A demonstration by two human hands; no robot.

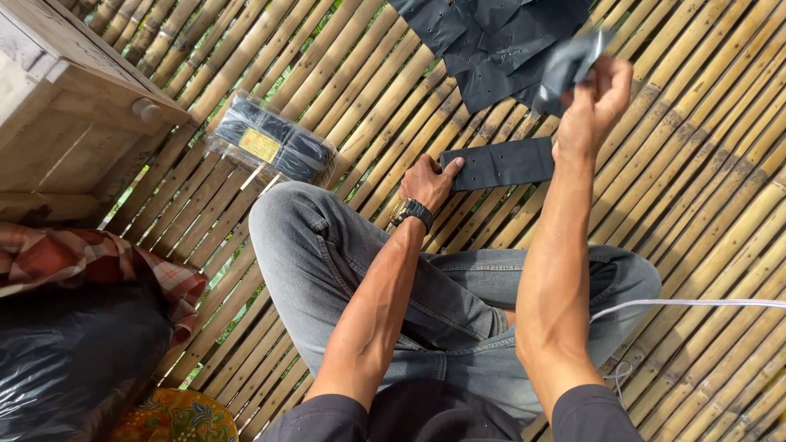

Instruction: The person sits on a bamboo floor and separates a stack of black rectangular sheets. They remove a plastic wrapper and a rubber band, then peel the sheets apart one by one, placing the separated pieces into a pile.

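Bamboo slat floor (704,205) has gaps. Left hand (428,182) lies flat, pinning black perforated bag (501,164) mid-floor; right hand (594,102) pinches crumpled bag (569,65) above it. Loosened pinch: bag may slide toward far-edge pile (491,41).

sleeves: dark short sleeves (327,413), ending above the elbow | legs: faded grey jeans (344,262) with seams and a pocket edge | left wrist: watch (412,213) – dark strap, metal case | hands: bare – no gloves
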